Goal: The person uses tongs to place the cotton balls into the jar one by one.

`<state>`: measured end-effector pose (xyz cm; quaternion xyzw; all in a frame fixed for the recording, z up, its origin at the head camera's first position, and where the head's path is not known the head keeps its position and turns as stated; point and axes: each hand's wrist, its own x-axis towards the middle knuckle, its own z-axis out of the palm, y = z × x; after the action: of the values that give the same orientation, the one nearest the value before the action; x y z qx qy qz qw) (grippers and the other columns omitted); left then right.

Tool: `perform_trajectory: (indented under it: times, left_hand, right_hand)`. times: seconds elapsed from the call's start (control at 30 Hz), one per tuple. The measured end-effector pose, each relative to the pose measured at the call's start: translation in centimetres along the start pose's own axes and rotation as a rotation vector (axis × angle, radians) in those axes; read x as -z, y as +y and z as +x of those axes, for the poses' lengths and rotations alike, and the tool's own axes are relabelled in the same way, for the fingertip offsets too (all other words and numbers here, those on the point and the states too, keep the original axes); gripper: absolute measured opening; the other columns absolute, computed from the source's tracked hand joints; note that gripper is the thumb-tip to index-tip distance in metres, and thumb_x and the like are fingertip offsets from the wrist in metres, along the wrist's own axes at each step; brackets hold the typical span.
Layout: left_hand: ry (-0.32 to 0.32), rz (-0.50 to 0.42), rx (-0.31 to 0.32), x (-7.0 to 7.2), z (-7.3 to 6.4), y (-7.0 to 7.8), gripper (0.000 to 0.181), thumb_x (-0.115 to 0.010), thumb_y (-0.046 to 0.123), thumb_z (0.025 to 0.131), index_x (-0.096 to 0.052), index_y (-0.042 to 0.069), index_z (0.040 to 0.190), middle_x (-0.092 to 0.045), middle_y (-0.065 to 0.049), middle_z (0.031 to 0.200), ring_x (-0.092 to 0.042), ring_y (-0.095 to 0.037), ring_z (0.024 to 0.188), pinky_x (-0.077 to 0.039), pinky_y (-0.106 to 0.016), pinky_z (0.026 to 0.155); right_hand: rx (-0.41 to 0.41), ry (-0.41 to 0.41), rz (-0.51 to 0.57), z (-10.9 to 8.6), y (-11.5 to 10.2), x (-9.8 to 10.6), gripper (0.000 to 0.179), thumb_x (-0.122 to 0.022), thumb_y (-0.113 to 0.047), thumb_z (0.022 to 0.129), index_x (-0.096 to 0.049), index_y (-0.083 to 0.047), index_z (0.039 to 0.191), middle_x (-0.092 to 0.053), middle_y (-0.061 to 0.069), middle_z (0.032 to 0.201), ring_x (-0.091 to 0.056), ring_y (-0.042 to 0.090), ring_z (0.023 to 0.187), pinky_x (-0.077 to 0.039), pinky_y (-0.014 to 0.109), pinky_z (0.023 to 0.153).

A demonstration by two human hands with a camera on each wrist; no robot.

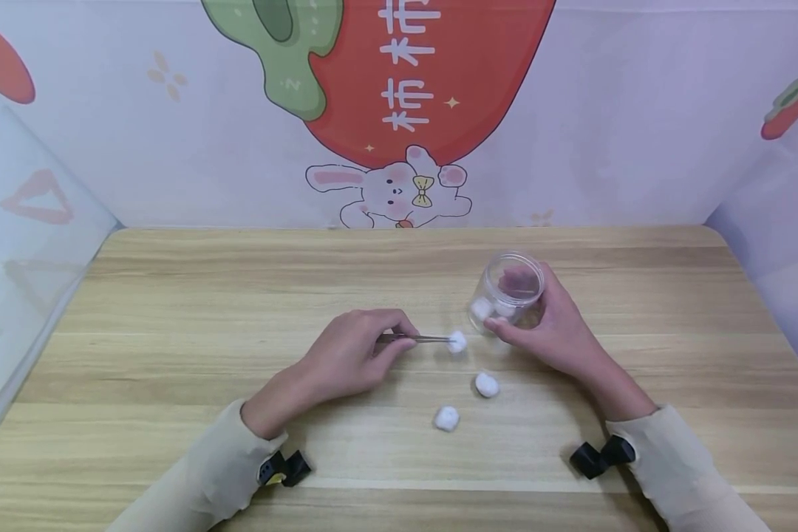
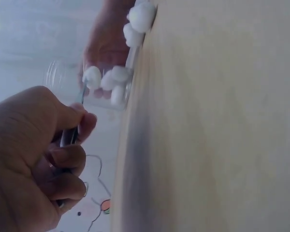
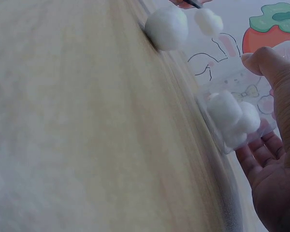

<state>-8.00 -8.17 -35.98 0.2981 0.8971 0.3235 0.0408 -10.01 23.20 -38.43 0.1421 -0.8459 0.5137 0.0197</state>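
Note:
My left hand [image 1: 349,351] pinches a pair of metal tweezers [image 1: 428,338], whose tips grip a white cotton ball [image 1: 457,341] above the table, just left of a clear jar. My right hand [image 1: 561,325] holds that jar [image 1: 513,299] around its side, thumb in front and fingers behind. The jar has no lid on, and several cotton balls [image 3: 224,108] lie at its bottom, also seen through the wall in the left wrist view. Two loose cotton balls [image 1: 487,384] lie on the table in front of the jar, the nearer one [image 1: 447,418] further left.
The wood-grain table [image 1: 173,310] spreads beneath both hands. A printed cloth [image 1: 612,118] with a big red fruit and a rabbit hangs behind the table's back edge, with pale cloth also along both sides. Black wrist devices [image 1: 286,468] sit at both sleeves.

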Motion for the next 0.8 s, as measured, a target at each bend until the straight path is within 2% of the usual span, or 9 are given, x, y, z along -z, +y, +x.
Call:
perform_trajectory:
  times: [0.13,0.3,0.57,0.8]
  left_hand:
    - [0.039,0.008,-0.005,0.7,0.0,0.3,0.006,-0.071,0.022,0.102,-0.076,0.022,0.106,-0.078,0.012,0.098,-0.054,-0.004,0.070,-0.047,-0.022,0.067]
    - [0.060,0.003,-0.002,1.4,0.0,0.5,0.006,-0.071,0.022,0.103,-0.076,0.021,0.106,-0.078,0.011,0.097,-0.050,-0.006,0.065,-0.045,-0.023,0.064]
    - [0.078,-0.038,0.005,2.2,1.0,1.1,0.007,-0.070,0.023,0.104,-0.076,0.021,0.107,-0.078,0.006,0.094,-0.047,-0.009,0.062,-0.042,-0.024,0.061]
    - [0.112,-0.057,-0.014,3.2,1.7,2.0,0.009,-0.070,0.022,0.104,-0.076,0.018,0.108,-0.075,0.004,0.089,-0.046,-0.012,0.062,-0.038,-0.025,0.058]
  right_hand:
    - [0.006,0.003,0.005,0.0,0.0,0.0,0.080,-0.089,-0.004,0.081,-0.045,-0.001,0.148,-0.063,0.013,0.132,-0.056,0.001,0.121,-0.037,0.009,0.108]
    - [0.010,-0.001,0.011,0.2,0.1,0.0,0.082,-0.089,-0.004,0.081,-0.044,0.000,0.149,-0.063,0.014,0.131,-0.056,0.001,0.121,-0.037,0.009,0.109]
    - [0.005,-0.004,0.022,0.2,0.1,-0.1,0.083,-0.088,-0.004,0.081,-0.043,0.000,0.150,-0.062,0.014,0.132,-0.056,0.001,0.121,-0.037,0.009,0.109]
    - [-0.004,-0.003,0.020,0.0,-0.1,-0.1,0.082,-0.088,-0.005,0.082,-0.043,-0.001,0.149,-0.062,0.015,0.133,-0.056,0.000,0.121,-0.037,0.008,0.108]
